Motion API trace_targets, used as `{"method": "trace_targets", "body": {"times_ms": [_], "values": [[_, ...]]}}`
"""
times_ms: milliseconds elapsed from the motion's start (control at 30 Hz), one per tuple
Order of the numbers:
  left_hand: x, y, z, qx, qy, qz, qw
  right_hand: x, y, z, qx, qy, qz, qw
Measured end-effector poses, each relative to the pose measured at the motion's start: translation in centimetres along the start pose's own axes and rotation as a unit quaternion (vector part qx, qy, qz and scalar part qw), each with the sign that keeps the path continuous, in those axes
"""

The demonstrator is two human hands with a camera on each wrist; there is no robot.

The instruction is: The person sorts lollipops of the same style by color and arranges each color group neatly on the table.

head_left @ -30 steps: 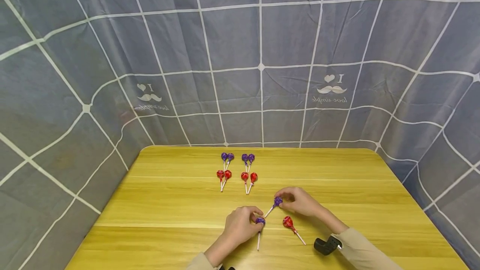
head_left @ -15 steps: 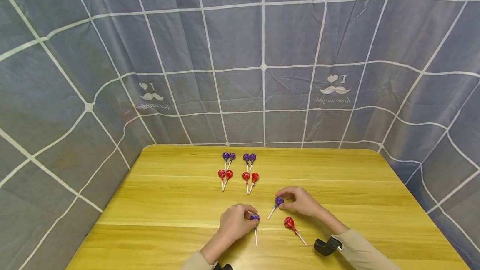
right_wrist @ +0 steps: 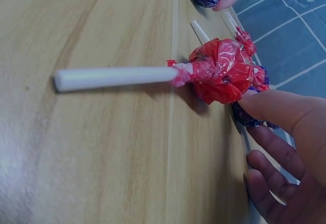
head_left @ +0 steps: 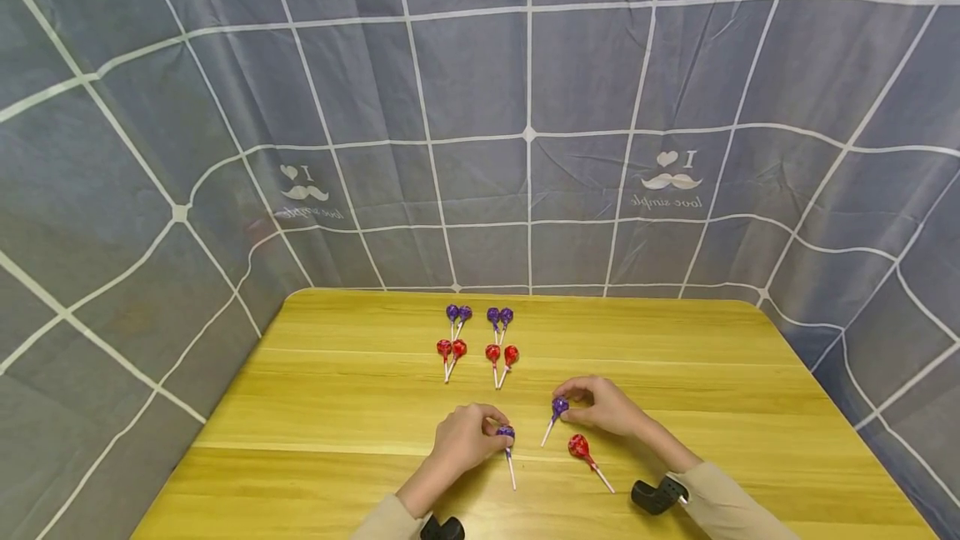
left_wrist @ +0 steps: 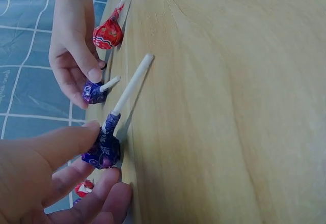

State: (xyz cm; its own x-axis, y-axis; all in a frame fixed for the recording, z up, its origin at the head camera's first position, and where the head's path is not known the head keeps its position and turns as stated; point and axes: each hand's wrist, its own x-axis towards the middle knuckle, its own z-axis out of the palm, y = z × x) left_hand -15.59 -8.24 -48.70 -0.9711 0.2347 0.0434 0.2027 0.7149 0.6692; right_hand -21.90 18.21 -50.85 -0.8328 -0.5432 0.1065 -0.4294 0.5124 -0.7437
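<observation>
My left hand (head_left: 463,440) pinches the wrapped head of a purple lollipop (head_left: 506,433) between thumb and fingers, its white stick pointing toward the near edge. In the left wrist view the wrapper of this purple lollipop (left_wrist: 104,150) shows between thumb and fingertips, close over the wood. To the right, my right hand (head_left: 603,407) pinches a second purple lollipop (head_left: 559,407) by its head, the stick slanting down and left. Just nearer than that hand lies a red lollipop (head_left: 579,446), untouched. It fills the middle of the right wrist view, partly covering the held purple lollipop (right_wrist: 247,116).
Farther back on the wooden table (head_left: 337,407) lie two groups of lollipops. Each has a purple pair (head_left: 458,312) behind a red pair (head_left: 452,348), sticks crossing or meeting. A grey curtain (head_left: 480,190) with white lines hangs behind the table and along its sides.
My left hand has slid left with its purple lollipop, away from the other one. In my right hand, the lollipop's stick has swung to point more toward the near edge. The red lollipop stays put.
</observation>
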Motion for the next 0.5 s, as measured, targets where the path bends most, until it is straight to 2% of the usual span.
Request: {"method": "trace_targets", "body": {"times_ms": [500], "values": [[0.64, 0.06, 0.68, 0.002, 0.038, -0.013, 0.9992, 0.05, 0.19, 0.34, 0.022, 0.000, -0.002, 1.000]]}}
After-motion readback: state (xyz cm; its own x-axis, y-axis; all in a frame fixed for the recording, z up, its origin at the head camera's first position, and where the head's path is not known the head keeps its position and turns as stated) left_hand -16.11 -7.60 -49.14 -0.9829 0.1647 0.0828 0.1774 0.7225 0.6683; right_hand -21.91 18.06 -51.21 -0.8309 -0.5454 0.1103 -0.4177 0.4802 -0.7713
